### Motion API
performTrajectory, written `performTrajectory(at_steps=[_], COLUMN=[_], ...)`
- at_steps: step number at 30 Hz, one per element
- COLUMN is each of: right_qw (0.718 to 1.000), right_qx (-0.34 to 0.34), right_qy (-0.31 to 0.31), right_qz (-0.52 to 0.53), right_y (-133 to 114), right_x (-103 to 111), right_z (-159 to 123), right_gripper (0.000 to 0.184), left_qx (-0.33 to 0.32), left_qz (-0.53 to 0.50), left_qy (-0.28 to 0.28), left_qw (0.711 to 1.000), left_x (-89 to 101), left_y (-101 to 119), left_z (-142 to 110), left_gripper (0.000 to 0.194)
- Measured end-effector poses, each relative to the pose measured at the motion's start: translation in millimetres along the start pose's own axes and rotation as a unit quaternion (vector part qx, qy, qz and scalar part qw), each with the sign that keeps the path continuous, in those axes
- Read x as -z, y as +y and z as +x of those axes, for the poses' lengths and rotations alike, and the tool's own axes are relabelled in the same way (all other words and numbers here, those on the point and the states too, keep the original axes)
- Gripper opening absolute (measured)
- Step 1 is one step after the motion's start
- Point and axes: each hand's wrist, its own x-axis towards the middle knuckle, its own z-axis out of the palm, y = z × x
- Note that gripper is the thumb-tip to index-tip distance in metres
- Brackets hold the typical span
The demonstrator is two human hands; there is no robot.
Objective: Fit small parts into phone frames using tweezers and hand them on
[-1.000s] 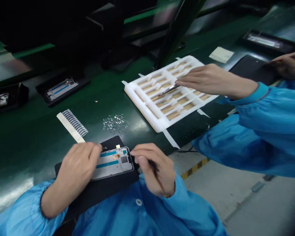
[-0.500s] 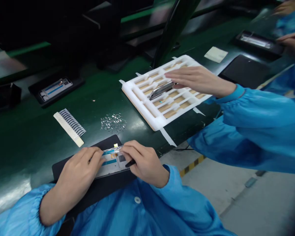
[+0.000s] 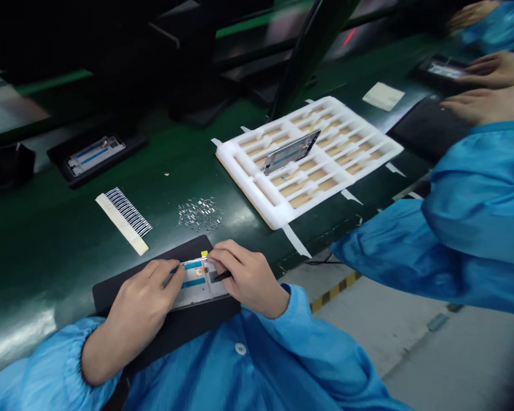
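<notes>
A phone frame [image 3: 195,293] with blue strips and a copper-coloured flex lies on a black pad [image 3: 209,317] before me. My left hand [image 3: 143,297] is closed over its left end, thumb and fingers at the upper edge. My right hand [image 3: 248,279] pinches a slim dark tool [image 3: 221,276] over the frame's right end; its tip and exact kind are hidden. A yellow tab [image 3: 204,253] sticks out at the upper edge. Beyond the pad lie a heap of tiny metal pieces [image 3: 200,214] and a pale strip with a row of thin metal pins [image 3: 122,222].
A white foam tray [image 3: 278,216], taped to the green bench, holds another phone frame [image 3: 292,153] standing tilted. More frames on black holders [image 3: 96,157] stand at left. A co-worker's hands [image 3: 492,97] and blue sleeve are at right, near a folded cloth [image 3: 383,96].
My right hand has moved left onto the phone frame with the dark tool. The co-worker's hand set a phone frame in the foam tray, let go and drew back right.
</notes>
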Motion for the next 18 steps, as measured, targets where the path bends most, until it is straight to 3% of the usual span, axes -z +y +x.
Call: performTrajectory(at_steps=[11,18], right_qw=[0.984,0.970], right_qx=[0.072,0.034], right_qy=[-0.003,-0.030], right_qz=[-0.163,-0.237], right_y=[-9.4,-39.5], right_x=[5.1,6.1], right_z=[5.1,-6.9], right_gripper=[0.026,0.032], left_qx=[-0.026,-0.023], left_qz=[0.017,0.010], left_qy=[0.034,0.036], left_qw=[0.999,0.999], left_x=[-7.6,-8.5], left_y=[4.6,4.7], left_z=[11.1,11.5], left_gripper=[0.029,0.030])
